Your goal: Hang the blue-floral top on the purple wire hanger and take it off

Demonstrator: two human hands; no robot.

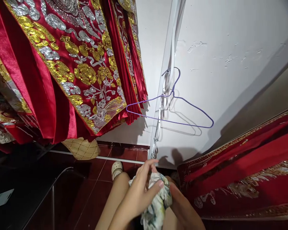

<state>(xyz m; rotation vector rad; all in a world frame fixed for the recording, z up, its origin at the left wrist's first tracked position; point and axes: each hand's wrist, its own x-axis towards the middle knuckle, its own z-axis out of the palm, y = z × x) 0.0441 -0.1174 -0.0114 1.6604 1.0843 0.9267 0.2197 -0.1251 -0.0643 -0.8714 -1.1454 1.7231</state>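
Observation:
A bunched piece of white cloth with a green and yellow floral print [156, 212] is between my two hands, low in the view above my knees. My left hand [142, 191] has its thumb laid over the cloth's top, and its fingers reach forward along the far side. On the other side, my right hand [179, 201] grips the cloth's edge, its fingers largely hidden behind the folds. Ahead of both hands, a purple wire hanger [170, 121] with nothing on it hangs from a white strap [173, 48] against the wall.
Red garments with gold and silver embroidery [86, 70] hang at the left. Another red embroidered garment [244, 179] fills the right. A black surface [26, 185] stands at lower left, over dark red floor tiles [91, 191]. A white rail [124, 159] runs near the floor.

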